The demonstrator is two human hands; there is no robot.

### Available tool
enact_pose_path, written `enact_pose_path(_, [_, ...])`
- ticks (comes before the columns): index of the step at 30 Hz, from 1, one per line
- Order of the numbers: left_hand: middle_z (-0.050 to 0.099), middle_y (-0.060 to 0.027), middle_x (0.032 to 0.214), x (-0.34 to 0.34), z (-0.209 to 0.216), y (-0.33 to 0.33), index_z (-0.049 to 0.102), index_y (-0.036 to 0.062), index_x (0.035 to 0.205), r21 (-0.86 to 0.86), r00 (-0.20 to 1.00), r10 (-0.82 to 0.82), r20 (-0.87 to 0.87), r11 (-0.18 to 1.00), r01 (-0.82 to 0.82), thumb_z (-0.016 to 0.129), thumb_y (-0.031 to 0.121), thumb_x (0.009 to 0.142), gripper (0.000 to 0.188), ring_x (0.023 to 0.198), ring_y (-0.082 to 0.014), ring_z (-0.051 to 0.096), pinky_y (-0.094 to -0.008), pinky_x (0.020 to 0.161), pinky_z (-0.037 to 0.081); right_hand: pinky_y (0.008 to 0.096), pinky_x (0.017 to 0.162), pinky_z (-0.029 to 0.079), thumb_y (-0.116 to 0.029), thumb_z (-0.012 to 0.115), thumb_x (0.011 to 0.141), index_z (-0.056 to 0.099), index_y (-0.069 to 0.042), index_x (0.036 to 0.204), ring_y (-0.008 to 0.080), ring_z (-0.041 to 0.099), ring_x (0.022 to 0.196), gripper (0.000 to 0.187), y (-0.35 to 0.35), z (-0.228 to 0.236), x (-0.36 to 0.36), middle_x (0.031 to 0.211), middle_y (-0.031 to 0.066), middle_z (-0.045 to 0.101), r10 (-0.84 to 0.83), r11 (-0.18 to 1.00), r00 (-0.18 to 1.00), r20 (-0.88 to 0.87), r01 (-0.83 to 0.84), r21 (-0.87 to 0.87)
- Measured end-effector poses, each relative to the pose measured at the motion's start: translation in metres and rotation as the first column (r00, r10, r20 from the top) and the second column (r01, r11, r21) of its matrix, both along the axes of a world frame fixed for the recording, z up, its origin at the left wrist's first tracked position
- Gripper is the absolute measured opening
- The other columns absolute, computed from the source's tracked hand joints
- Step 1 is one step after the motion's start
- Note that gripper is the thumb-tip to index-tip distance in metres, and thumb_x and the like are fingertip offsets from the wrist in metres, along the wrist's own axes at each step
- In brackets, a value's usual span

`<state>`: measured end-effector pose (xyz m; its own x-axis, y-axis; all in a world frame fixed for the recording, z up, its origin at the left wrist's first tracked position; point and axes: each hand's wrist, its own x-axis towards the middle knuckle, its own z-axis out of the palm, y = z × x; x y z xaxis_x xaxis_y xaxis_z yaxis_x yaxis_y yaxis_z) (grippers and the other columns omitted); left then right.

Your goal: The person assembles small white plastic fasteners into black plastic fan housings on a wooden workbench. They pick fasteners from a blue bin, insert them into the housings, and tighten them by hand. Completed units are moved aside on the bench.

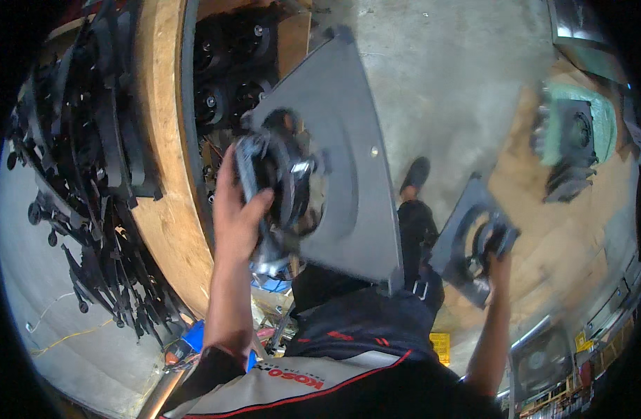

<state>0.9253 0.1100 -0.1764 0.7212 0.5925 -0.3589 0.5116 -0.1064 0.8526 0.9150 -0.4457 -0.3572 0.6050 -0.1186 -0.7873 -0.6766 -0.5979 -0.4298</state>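
Observation:
My left hand [240,213] is closed round the side of a large dark grey fan shroud [355,160], its thumb over a black round part at the shroud's opening. This shroud is tilted in front of my body, with a wide flat face and a curved cut-out. Off to the right, my right hand [500,269] grips a second fan shroud [456,244] by its black round middle; it looks smaller and hangs above the cardboard. The fingers of my right hand are partly hidden behind that part. Some motion blur softens both shrouds.
On the left, a wooden shelf board [170,140] stands beside many hanging black plastic parts [90,140]. Several black fan units [236,98] are stacked behind it. Cardboard [544,237] covers the floor at right, with another fan unit [579,129] on green wrap [603,115].

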Motion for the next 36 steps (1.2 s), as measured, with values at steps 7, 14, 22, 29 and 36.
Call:
enact_pose_path(7, [0.068,-0.0158,0.111,0.066,-0.269,0.134,0.047,-0.0045,0.14,-0.051,0.972,0.127,-0.196,0.989,-0.139,0.069,0.008,0.08,0.065,0.102,-0.0227,0.065,-0.0331,0.091,0.05,0.0375,0.093,0.046,-0.013,0.062,0.089,0.05,0.007,0.124,0.0251,0.058,0.102,0.041,-0.002,0.003,-0.041,0.113,0.0171,0.063,-0.235,0.971,0.964,-0.122,0.23,-0.06])
enact_pose_path(14, [0.068,-0.0188,0.12,0.05,-0.388,0.302,0.059,0.0,0.128,0.694,0.702,0.642,-0.308,0.656,-0.295,0.08,0.032,0.076,0.065,0.113,-0.0366,0.063,-0.046,0.1,0.045,0.0377,0.102,0.04,-0.014,0.06,0.092,0.036,0.004,0.14,0.028,0.052,0.113,0.056,0.056,-0.017,-0.117,0.131,0.0194,0.052,-0.424,0.905,0.88,-0.212,0.416,-0.083])
enact_pose_path(22, [0.069,-0.0171,0.115,0.006,-0.338,0.517,0.061,0.0008,0.124,0.902,0.572,0.788,-0.229,0.392,-0.178,0.078,0.03,0.078,0.057,0.109,-0.0345,0.064,-0.0453,0.095,0.048,0.0386,0.093,0.048,-0.01,0.059,0.091,0.047,0.004,0.13,0.03,0.063,0.107,0.044,0.121,-0.016,-0.077,0.118,0.0203,0.064,-0.149,0.982,0.918,-0.367,0.093,-0.166])
enact_pose_path(29, [0.069,-0.0161,0.113,-0.01,-0.321,0.583,0.062,0.0012,0.122,0.929,0.561,0.806,-0.189,0.332,-0.163,0.076,0.029,0.08,0.052,0.106,-0.0326,0.064,-0.044,0.093,0.048,0.0402,0.091,0.048,-0.012,0.06,0.091,0.047,0.004,0.13,0.0323,0.063,0.104,0.045,0.227,-0.034,0.002,0.115,0.0213,0.065,-0.093,0.969,0.889,-0.448,-0.022,-0.244])
enact_pose_path(36, [0.069,-0.0151,0.11,-0.045,-0.301,0.561,0.063,0.0016,0.119,0.941,0.507,0.854,-0.114,0.256,-0.22,0.075,0.027,0.082,0.047,0.103,-0.0307,0.065,-0.0427,0.09,0.049,0.0419,0.089,0.049,-0.014,0.061,0.09,0.048,0.004,0.13,0.0347,0.064,0.102,0.046,0.274,-0.062,0.027,0.112,0.0222,0.065,-0.002,0.974,0.887,-0.462,-0.104,-0.203])
